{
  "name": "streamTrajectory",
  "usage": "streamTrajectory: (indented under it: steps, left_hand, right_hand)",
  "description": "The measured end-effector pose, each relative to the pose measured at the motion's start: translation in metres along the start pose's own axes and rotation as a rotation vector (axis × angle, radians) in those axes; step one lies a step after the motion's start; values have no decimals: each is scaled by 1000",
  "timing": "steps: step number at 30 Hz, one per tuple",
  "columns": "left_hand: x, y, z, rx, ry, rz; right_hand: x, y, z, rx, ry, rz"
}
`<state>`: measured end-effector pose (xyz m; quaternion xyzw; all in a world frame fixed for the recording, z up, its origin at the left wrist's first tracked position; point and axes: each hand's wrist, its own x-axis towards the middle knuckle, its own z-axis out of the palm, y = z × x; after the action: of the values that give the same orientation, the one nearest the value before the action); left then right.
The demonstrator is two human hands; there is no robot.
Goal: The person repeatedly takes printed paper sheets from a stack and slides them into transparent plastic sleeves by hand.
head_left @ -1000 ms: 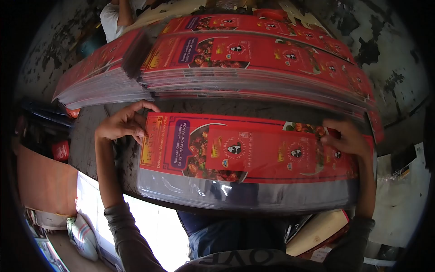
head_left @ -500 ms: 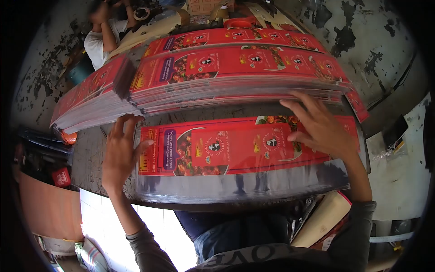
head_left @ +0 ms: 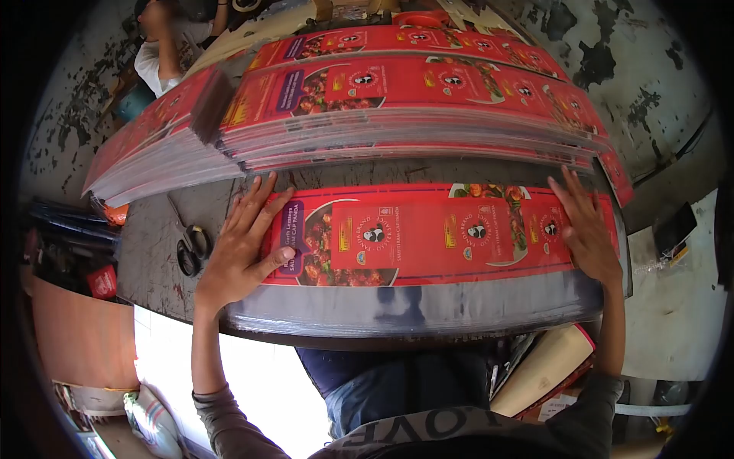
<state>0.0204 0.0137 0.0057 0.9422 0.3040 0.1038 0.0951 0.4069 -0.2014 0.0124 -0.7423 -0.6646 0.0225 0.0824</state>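
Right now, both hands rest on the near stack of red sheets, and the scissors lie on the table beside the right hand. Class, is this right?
Not quite: the head view shows the scissors on the table beside the left hand. Both hands do rest on the near stack.

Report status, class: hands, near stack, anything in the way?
Left hand open, on left end of near stack. Right hand open, on right end. Scissors beside left hand, off the stack.
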Motion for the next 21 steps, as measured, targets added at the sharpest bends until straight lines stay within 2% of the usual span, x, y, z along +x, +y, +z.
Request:
streamTrajectory:
  steps: [1,3,7,9,10,21]
  left_hand:
    - [1,-6,0,-1,0,-1]
    - [5,-15,0,-292,34,1]
    - [2,-9,-1,-341,163,-51]
    - [2,-7,-1,-286,210,-32]
    - [2,-8,-2,-254,214,-31]
    - [4,-9,3,-200,305,-76]
  right_hand:
    - [-4,14,-1,-9,28,80]
    - [-7,29,-2,-19,58,159]
    - [-6,30,-3,28,237,130]
    - [-8,34,0,15,360,248]
    - [-8,33,3,5,456,218]
    - [-2,28,2,-19,459,214]
